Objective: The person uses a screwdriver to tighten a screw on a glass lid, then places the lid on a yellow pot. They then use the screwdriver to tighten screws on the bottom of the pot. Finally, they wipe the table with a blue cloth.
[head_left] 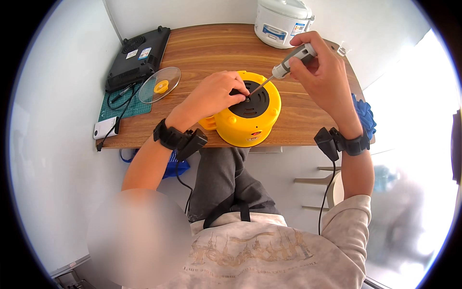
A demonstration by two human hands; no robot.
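Observation:
A yellow electric pot with a side handle lies upside down near the table's front edge. Its round black vented base faces up. My right hand is closed around the grey and white handle of a screwdriver. The thin shaft slants down to the left, its tip at the middle of the base. Beside that tip, my left hand has thumb and fingers pinched together. Whatever lies between those fingertips is too small to make out. Both wrists wear black straps with small boxes.
A glass lid with a yellow knob lies left of the pot. Behind it sits a black appliance, with a cable on a green mat. A white device, white rice cooker and blue cloth stand around the edges.

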